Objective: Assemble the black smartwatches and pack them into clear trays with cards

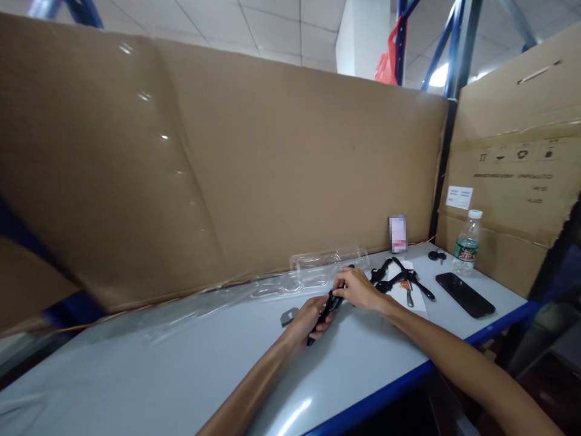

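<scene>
My left hand (pixel 313 318) is wrapped around a long black object (pixel 324 316), tilted so that its lower end sticks out below the fingers. At its upper end, my right hand (pixel 356 286) is closed with the fingertips pinched against it. What kind of object it is, I cannot make out, as the fingers cover much of it. Just left of my left hand, a small grey flat piece (pixel 289 317) lies on the table. Several black parts with slim handles (pixel 400 277) rest on a white paper (pixel 414 301) to the right of my right hand.
Clear plastic trays (pixel 313 275) lie along the cardboard wall (pixel 272 163) behind the table (pixel 204 363). A lit phone (pixel 398 234) leans at the back. Farther right are keys (pixel 437 255), a dark phone (pixel 465 295) and a water bottle (pixel 467 245). A blue edge (pixel 376 392) borders the front.
</scene>
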`<state>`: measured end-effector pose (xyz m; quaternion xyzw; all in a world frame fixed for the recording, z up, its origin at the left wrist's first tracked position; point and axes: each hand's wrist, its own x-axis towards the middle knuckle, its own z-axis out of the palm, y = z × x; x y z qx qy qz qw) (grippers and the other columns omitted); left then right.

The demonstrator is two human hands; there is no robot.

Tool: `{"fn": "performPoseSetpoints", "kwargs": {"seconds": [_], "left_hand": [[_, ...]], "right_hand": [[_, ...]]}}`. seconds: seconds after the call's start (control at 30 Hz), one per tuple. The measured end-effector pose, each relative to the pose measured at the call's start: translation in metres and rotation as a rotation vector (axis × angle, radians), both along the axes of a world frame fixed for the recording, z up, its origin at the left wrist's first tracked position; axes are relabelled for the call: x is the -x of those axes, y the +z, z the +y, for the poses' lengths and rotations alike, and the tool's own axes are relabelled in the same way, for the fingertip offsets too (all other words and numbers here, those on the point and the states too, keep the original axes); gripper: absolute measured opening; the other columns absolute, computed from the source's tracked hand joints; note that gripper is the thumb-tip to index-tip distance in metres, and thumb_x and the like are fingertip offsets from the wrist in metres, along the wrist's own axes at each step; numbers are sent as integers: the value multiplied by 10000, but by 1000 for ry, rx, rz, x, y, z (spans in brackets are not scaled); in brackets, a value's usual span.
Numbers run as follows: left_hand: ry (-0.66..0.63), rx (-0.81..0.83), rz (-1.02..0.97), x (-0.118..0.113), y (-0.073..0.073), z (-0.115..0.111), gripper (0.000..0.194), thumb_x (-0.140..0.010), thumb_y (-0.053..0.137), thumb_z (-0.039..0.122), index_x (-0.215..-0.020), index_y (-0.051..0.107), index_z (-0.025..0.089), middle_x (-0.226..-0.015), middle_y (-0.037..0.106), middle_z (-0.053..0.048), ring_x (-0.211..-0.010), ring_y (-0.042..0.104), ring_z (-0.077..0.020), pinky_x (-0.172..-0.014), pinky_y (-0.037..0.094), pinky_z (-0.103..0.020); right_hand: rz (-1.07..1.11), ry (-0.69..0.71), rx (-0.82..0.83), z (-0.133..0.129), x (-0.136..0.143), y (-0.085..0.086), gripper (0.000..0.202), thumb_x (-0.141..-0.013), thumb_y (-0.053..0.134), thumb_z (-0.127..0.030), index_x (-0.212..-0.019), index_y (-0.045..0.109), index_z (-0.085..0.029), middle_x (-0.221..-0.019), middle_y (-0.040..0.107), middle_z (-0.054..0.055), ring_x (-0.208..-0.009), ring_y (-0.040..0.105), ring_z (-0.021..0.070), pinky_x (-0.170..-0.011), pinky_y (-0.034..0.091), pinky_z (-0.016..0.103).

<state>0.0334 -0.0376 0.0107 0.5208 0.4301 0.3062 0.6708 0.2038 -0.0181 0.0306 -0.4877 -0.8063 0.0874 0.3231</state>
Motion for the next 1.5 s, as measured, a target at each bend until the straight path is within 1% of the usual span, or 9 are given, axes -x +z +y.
{"fn": "performPoseSetpoints", "kwargs": {"seconds": [0.27, 0.57, 0.77, 0.97, 1.07, 1.17, 1.23, 1.33, 1.5], "left_hand": [[1, -42, 8, 0, -8, 3, 483, -675, 775, 520, -835, 432, 220, -542, 411, 112, -380, 241, -12, -415, 42, -182], [203, -93, -116, 9, -3, 10, 521, -629, 806, 495, -817, 402, 224, -557, 451, 99, -392, 283, -18, -389, 93, -157], [271, -98, -152, 13, -2, 12, 506, -622, 807, 464, -817, 405, 226, -548, 448, 101, -392, 285, -24, -382, 113, -144], [289, -117, -159, 13, -6, 15, 489, -624, 810, 468, -792, 425, 216, -546, 444, 96, -387, 289, -24, -378, 108, -140], [305, -128, -159, 14, -7, 18, 467, -645, 800, 469, -788, 438, 211, -554, 432, 98, -384, 292, -22, -380, 112, -136], [309, -129, -153, 14, -7, 20, 444, -673, 784, 468, -800, 442, 213, -556, 437, 95, -378, 294, -23, -382, 107, -140], [308, -127, -154, 15, -6, 21, 440, -688, 776, 472, -809, 439, 217, -551, 442, 94, -374, 293, -26, -382, 107, -143], [324, -124, -151, 15, -6, 21, 453, -687, 774, 488, -817, 433, 220, -546, 434, 101, -374, 289, -27, -382, 113, -144], [315, -132, -114, 12, -7, 19, 409, -716, 738, 479, -853, 458, 214, -553, 439, 95, -384, 289, -28, -391, 103, -150]], "right_hand": [[-76, -27, -39, -6, 5, -2, 17, -852, 729, -173, -844, 725, -187, -867, 688, 21, -855, 626, 161, -752, 408, 244], [-45, -187, -104, -7, -11, 16, 104, -924, 631, -222, -942, 732, -211, -942, 719, 28, -872, 636, 163, -772, 405, 253], [-65, -243, -8, 3, -18, 12, 181, -942, 593, -300, -1004, 749, -233, -879, 753, 47, -836, 671, 193, -747, 423, 263], [384, -517, 84, 31, -60, 21, 500, -894, 583, -228, -1380, 557, -115, -825, 738, 62, -856, 663, 188, -748, 471, 242], [485, -415, 220, 33, -66, 26, 476, -871, 558, -217, -1328, 601, -89, -664, 689, 14, -620, 600, 157, -595, 451, 227], [352, -97, 297, 23, -45, 24, 316, -881, 570, -250, -1119, 727, -113, -555, 634, -17, -484, 513, 119, -526, 399, 213], [194, 31, 233, 13, -27, 21, 225, -882, 593, -256, -972, 770, -149, -599, 666, 0, -544, 570, 122, -572, 409, 212], [-98, -71, 74, 2, -16, 17, 157, -845, 629, -206, -862, 785, -198, -775, 750, 49, -769, 684, 187, -686, 439, 241], [-366, -126, 144, 2, -26, 6, 208, -797, 671, -185, -976, 774, -211, -935, 770, 82, -911, 701, 248, -706, 430, 265]]}}
